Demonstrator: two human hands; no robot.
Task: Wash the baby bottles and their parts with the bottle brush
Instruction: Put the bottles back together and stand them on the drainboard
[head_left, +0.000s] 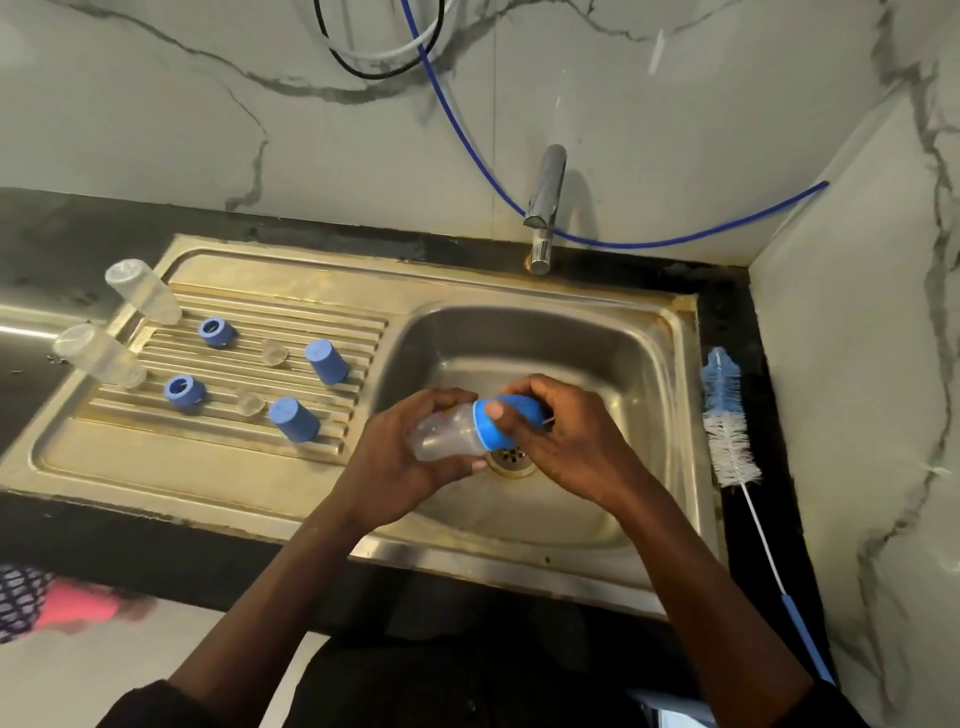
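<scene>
- The left hand (400, 457) has its fingers curled around the body of a clear plastic baby bottle (441, 434), which is held tilted above the drain of the steel sink basin (649, 364).
- The right hand (561, 441) grips the bottle's blue screw top (506, 415).
- At right, a blue-and-white bottle brush (727, 431) lies on the black counter (748, 322).
- Further left, blue caps (326, 361), blue rings (214, 331) and two clear upturned bottles (143, 291) stand on the draining board (208, 467).
</scene>
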